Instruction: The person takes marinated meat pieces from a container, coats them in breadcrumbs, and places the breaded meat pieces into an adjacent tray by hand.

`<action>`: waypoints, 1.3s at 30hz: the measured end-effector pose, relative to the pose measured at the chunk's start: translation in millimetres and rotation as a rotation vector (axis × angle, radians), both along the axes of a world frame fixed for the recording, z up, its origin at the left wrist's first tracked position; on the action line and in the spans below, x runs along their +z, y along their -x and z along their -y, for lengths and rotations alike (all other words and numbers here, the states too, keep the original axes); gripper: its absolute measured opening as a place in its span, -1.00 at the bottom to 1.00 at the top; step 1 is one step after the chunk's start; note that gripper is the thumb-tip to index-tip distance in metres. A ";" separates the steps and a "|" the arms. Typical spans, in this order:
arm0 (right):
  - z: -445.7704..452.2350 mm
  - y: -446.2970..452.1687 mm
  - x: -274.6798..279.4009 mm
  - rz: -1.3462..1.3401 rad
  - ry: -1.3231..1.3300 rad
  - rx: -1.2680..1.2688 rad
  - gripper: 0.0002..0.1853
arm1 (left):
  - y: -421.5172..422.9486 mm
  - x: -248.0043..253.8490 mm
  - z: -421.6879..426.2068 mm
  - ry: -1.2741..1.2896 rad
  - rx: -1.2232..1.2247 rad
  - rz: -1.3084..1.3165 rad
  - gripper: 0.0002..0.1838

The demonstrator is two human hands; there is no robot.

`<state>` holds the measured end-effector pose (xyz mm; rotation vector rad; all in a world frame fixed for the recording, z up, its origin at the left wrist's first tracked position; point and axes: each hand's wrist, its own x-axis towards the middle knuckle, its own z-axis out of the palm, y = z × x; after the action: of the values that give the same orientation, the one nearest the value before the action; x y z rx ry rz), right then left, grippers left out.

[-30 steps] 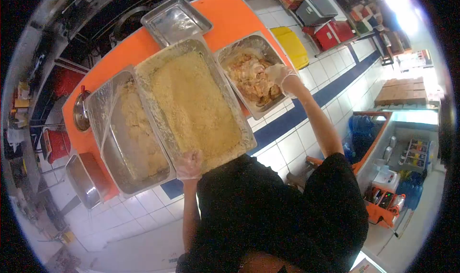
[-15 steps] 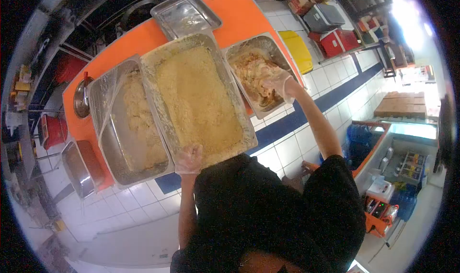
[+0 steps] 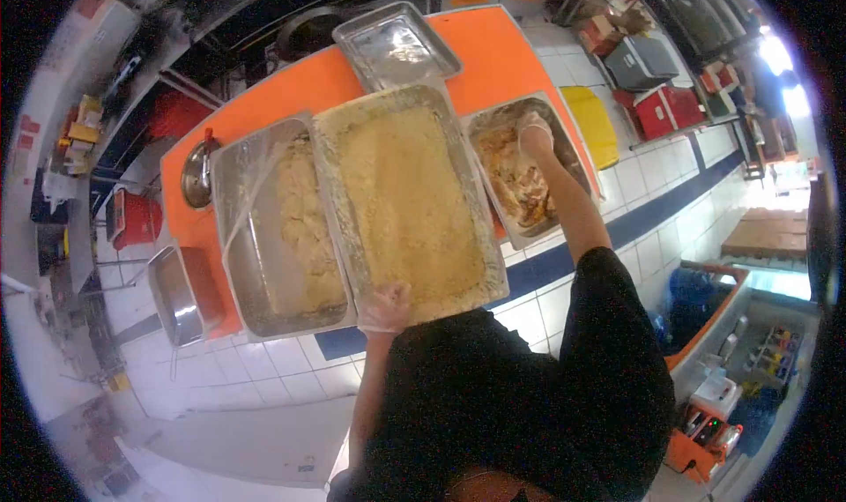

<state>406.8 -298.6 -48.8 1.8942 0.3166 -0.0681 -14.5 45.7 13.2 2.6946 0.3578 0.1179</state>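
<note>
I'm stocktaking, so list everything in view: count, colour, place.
Table: 1, orange, under pans
Powder pan: 1, silver, centre
Powder: 1, yellowish, inside that
Film-covered pan: 1, silver, left
Right pan: 1, silver, table's right
Shallow tray: 1, silver, far edge
Small pan: 1, silver, left corner
Round metalware: 1, silver, left end
Yellow container: 1, yellow, beyond table
Grey box: 1, grey, upper right
Left hand: 1, clear-gloved, powder pan's edge
Right hand: 1, clear-gloved, right pan
Shirt: 1, black, bottom
</note>
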 end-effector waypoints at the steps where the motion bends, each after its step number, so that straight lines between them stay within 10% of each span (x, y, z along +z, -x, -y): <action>1: -16.2 -1.5 -7.0 -0.109 -0.292 -0.013 -0.74 | -1.4 13.1 4.5 0.002 0.037 -0.102 -0.69; 6: -61.8 -14.8 -130.9 -0.262 -0.947 0.043 -0.79 | 4.2 4.5 -4.5 0.034 -0.004 -0.004 -0.68; 10: -45.1 -20.2 -117.6 -0.336 -1.126 0.019 -0.80 | -0.8 15.5 0.7 -0.003 0.013 -0.089 -0.68; 27: 35.4 53.6 103.6 -0.622 -2.083 -0.398 -0.65 | 4.2 0.1 2.5 -0.385 0.051 0.339 -0.72; 32: -17.6 72.1 182.7 -0.614 -1.918 -0.255 -0.59 | 5.8 -3.9 -9.9 0.004 -0.047 0.191 -0.73; 37: -123.2 121.7 301.6 -0.457 -0.715 0.392 -0.67 | 7.2 -20.1 -10.5 0.147 -0.067 0.022 -0.75; 39: -124.1 93.1 247.1 -0.407 -1.058 0.789 -0.66 | 8.2 -15.0 -11.8 0.186 -0.101 -0.054 -0.74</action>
<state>313.7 -174.4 198.3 2.6093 1.6000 0.3092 -22.7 57.5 -1.8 2.5295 0.2360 -0.0171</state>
